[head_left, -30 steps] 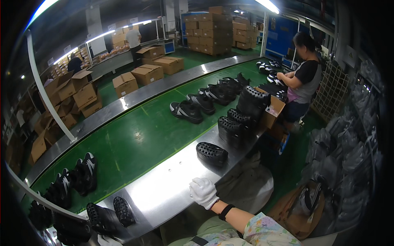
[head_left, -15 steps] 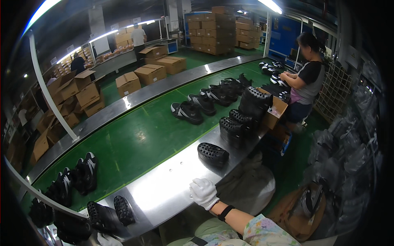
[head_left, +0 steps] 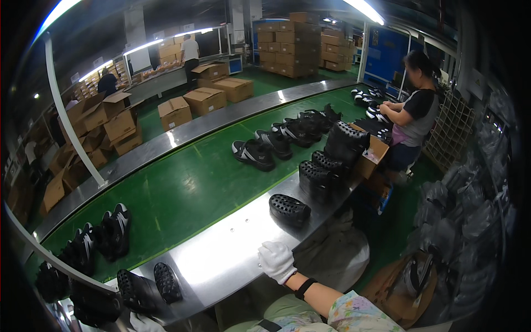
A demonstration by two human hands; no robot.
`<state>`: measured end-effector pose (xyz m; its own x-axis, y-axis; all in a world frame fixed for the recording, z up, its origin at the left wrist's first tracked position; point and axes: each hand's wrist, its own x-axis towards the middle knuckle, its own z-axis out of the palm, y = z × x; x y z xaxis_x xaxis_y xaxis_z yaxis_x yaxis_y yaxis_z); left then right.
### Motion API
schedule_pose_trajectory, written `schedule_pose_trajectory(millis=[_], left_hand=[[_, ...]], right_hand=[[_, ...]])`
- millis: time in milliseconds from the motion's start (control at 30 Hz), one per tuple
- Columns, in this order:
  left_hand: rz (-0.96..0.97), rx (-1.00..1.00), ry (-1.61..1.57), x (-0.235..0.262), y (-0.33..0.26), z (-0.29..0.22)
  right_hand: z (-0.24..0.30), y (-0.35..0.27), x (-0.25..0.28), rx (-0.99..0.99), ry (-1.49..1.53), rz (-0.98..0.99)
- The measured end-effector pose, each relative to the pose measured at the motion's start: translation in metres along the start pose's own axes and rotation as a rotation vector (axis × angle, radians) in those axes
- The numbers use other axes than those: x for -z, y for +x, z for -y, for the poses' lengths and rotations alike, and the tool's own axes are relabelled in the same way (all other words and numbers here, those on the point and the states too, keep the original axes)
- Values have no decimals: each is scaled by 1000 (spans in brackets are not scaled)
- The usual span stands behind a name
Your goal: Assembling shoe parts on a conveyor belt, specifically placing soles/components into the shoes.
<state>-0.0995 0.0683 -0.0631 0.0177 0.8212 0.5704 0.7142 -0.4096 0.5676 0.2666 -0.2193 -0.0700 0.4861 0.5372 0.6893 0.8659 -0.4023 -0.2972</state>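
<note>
My right hand (head_left: 277, 262), in a white glove, rests with curled fingers on the near edge of the bare metal ledge (head_left: 221, 243); nothing shows in it. Just beyond it lies a black shoe-shaped piece dotted with holes (head_left: 290, 210). My left hand (head_left: 145, 322), also in a white glove, shows only in part at the lower edge, below the ledge; its fingers are hidden. Closest to it are a perforated black piece (head_left: 135, 290) and a second perforated piece (head_left: 167, 283), both on the ledge.
Black-and-white sneakers (head_left: 253, 154) stand in a row on the green conveyor belt (head_left: 171, 193), with more sneakers (head_left: 116, 231) at left. Perforated black pieces (head_left: 347, 139) are stacked at right, beside an open carton (head_left: 371, 156). A co-worker (head_left: 416, 113) handles shoes. A white post (head_left: 72, 119) rises at left.
The whole view has shifted slightly. My right hand keeps its curled pose on the ledge, and the shoes and perforated pieces keep their places.
</note>
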Motion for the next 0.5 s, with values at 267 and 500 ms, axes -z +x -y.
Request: schedule_pose_trajectory(millis=[267,500], left_hand=[[16,46,25,-1,-3,9],[15,-61,97,8,-5,-5]], right_hand=[[3,0,0,-1,-17,-14],[3,-1,2,-7,-24,7]])
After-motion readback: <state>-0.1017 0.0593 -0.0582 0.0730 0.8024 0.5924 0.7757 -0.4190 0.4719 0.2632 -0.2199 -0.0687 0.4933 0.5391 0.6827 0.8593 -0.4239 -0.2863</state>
